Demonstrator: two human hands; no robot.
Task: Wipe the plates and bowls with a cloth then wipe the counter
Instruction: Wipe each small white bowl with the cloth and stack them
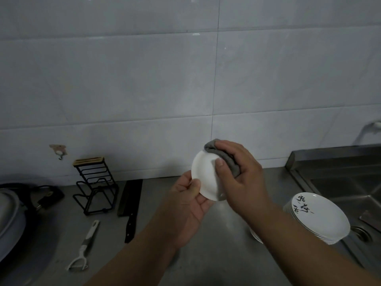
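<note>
Now I hold a small white plate [206,178] in the air above the steel table [152,199]. It is plain, round and glossy, and it is tilted steeply with its face toward me. My left hand [189,203] pinches its lower left rim, thumb on the face. My right hand [239,174] grips a grey cloth [224,159] folded over the upper right rim. The cloth's length runs from upper left to lower right. Beside the sink [340,182] stands a stack of plates [321,219], the top one with black brush writing.
</note>
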